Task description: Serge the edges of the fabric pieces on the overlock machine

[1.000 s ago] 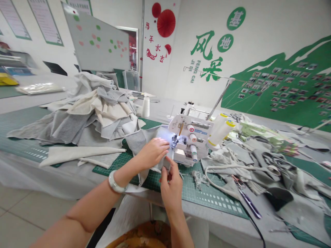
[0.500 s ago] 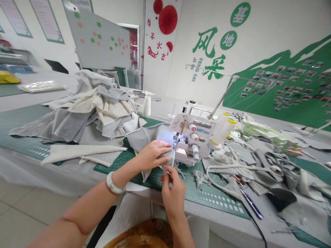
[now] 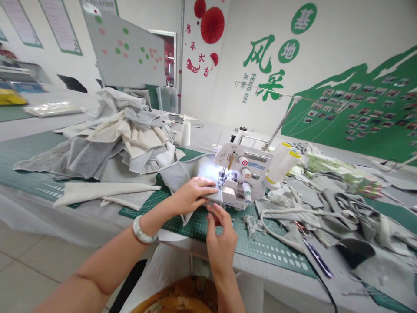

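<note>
A serger (image 3: 243, 171), white with several tension dials, has its lamp lit over the needle area. Light grey fabric (image 3: 182, 171) runs under its left side and over a green cutting mat (image 3: 153, 202). My left hand (image 3: 195, 193), below a pale bangle, lies on the cloth with fingers stretched toward the presser foot, thumb apart. Just in front, my right hand (image 3: 221, 228) pinches the fabric's near edge between thumb and fingertips. Part of the cloth is hidden under my left hand.
A heap of grey and cream cloth pieces (image 3: 120, 130) stands at left. Thread cones (image 3: 283, 163) rise behind the serger. To the right lie scraps (image 3: 312, 195), scissors (image 3: 302, 230) and a purple-handled tool (image 3: 317, 258). Lint (image 3: 254, 226) sits near the machine base.
The near edge of the grey fabric has moved up toward the serger. My right hand has shifted slightly up and right, while my left hand stays on the cloth.
</note>
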Action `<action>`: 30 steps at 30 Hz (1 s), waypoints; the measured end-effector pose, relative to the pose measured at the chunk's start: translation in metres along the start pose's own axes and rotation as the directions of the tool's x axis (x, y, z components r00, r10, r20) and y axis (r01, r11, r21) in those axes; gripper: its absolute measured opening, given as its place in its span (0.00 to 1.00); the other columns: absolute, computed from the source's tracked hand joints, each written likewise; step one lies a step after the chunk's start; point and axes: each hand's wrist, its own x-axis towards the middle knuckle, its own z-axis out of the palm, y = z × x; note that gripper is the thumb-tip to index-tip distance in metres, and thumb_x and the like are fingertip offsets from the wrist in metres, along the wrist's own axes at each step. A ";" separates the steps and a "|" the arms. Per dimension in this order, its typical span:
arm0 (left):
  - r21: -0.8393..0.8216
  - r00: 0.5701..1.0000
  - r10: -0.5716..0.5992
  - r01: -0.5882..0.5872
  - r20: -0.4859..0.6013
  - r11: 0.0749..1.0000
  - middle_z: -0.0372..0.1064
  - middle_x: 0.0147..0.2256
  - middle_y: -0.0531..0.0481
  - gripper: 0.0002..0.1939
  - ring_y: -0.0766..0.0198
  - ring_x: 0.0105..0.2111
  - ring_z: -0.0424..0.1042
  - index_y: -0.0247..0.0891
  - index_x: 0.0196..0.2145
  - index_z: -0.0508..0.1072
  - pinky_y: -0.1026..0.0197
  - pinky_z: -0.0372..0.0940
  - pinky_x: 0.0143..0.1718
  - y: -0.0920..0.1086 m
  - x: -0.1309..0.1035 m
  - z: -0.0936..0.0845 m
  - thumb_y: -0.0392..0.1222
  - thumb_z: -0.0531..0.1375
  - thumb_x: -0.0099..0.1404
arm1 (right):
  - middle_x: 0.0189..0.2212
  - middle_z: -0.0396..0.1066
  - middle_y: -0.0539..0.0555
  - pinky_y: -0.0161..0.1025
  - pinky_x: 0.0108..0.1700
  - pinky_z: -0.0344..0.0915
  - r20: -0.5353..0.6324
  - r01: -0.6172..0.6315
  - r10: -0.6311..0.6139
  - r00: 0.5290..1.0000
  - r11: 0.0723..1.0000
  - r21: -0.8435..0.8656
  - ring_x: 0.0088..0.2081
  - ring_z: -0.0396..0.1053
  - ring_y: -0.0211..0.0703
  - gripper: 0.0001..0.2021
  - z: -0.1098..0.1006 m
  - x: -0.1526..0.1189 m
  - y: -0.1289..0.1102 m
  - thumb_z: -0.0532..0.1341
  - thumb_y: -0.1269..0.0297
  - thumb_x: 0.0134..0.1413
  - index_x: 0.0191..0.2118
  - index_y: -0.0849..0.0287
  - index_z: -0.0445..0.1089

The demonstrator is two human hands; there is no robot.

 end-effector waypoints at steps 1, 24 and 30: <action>-0.002 1.000 0.004 -0.004 0.013 1.000 0.65 0.57 0.43 0.25 0.54 0.57 0.63 0.41 0.55 0.69 0.46 0.56 0.60 -0.002 0.000 0.000 0.28 0.56 0.61 | 0.42 0.76 0.56 0.38 0.45 0.68 -0.001 0.007 -0.007 1.000 1.000 -0.014 0.42 0.74 0.41 0.14 0.000 0.002 0.000 0.54 0.68 0.63 0.53 0.60 0.66; 0.168 0.985 0.110 -0.087 -0.136 0.982 0.71 0.46 0.41 0.07 0.58 0.47 0.69 0.35 0.43 0.70 0.55 0.64 0.50 -0.006 -0.035 -0.024 0.36 0.54 0.68 | 0.38 0.74 0.55 0.44 0.44 0.54 0.065 0.368 -0.391 0.918 0.781 -0.504 0.40 0.65 0.45 0.06 0.015 0.045 -0.018 0.54 0.70 0.65 0.37 0.59 0.68; 0.197 0.990 0.000 0.029 -0.143 0.980 0.67 0.33 0.47 0.07 0.60 0.35 0.64 0.36 0.32 0.66 0.60 0.62 0.38 -0.005 -0.031 -0.022 0.31 0.51 0.66 | 0.38 0.75 0.54 0.45 0.45 0.53 0.053 0.397 -0.425 0.904 0.784 -0.477 0.39 0.67 0.44 0.09 0.016 0.044 -0.018 0.54 0.72 0.64 0.44 0.59 0.70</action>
